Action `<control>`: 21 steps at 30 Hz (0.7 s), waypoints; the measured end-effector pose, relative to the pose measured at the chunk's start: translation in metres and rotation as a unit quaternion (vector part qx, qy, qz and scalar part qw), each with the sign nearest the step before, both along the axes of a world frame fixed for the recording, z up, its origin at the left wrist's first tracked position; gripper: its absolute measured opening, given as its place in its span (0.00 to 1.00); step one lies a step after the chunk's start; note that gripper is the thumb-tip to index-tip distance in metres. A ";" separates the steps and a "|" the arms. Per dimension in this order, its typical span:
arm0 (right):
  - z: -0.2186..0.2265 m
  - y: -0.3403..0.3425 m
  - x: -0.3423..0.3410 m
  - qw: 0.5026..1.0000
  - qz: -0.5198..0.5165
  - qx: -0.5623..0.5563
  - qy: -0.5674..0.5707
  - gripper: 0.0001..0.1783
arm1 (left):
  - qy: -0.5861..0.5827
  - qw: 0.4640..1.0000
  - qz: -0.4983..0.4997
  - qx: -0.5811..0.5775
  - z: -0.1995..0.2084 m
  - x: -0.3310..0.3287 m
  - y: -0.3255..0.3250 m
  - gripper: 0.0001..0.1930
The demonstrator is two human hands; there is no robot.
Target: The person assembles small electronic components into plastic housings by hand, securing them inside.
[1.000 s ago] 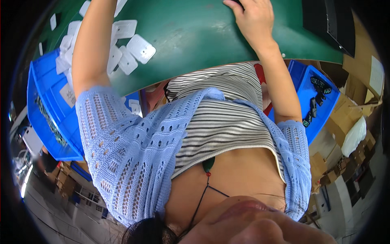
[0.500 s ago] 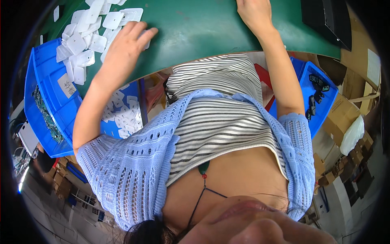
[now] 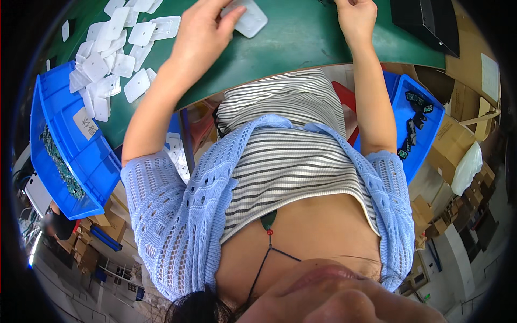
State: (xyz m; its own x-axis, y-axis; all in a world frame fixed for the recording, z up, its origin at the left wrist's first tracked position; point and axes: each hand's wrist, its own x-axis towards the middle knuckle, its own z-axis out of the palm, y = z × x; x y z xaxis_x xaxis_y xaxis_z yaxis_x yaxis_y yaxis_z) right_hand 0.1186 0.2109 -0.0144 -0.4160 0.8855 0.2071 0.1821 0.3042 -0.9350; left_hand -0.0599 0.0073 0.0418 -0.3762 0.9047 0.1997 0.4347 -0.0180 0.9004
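My left hand grips a white plastic cover, rounded at the corners, between thumb and fingers above the green table. Several similar white covers lie in a loose pile on the table's left part. At the top edge, right of the middle, is my right hand, its fingers curled together and partly cut off by the picture's edge. A small dark thing shows just beside those fingertips; whether they hold it is not clear.
A blue bin with green circuit boards stands at the left, by the green table. More white pieces lie below the table edge. A black box sits at the far right; a blue bin with dark parts stands below.
My left hand has moved right, away from the pile, and now carries a white cover. My right hand has shifted slightly right and down, its fingers drawn together.
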 end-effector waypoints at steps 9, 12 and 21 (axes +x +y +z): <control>0.059 -0.049 0.008 0.937 0.134 -0.285 0.154 0.11 | -0.035 0.997 0.046 0.045 0.008 0.048 0.016 0.05; 0.027 -0.070 0.000 0.840 0.285 -0.284 0.364 0.10 | -0.003 0.898 0.090 0.431 -0.031 0.059 0.045 0.09; 0.064 -0.110 0.007 0.978 0.067 -0.176 0.094 0.08 | 0.088 0.899 0.125 0.409 -0.031 0.071 0.045 0.08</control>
State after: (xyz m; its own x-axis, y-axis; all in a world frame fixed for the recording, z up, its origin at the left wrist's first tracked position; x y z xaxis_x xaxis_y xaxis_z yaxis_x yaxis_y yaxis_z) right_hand 0.1259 0.1011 0.0499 -0.5162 0.8563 -0.0163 -0.0217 -0.0321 -0.9993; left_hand 0.0108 0.0525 0.0113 -0.4452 0.3188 0.8367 0.6513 -0.5260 0.5470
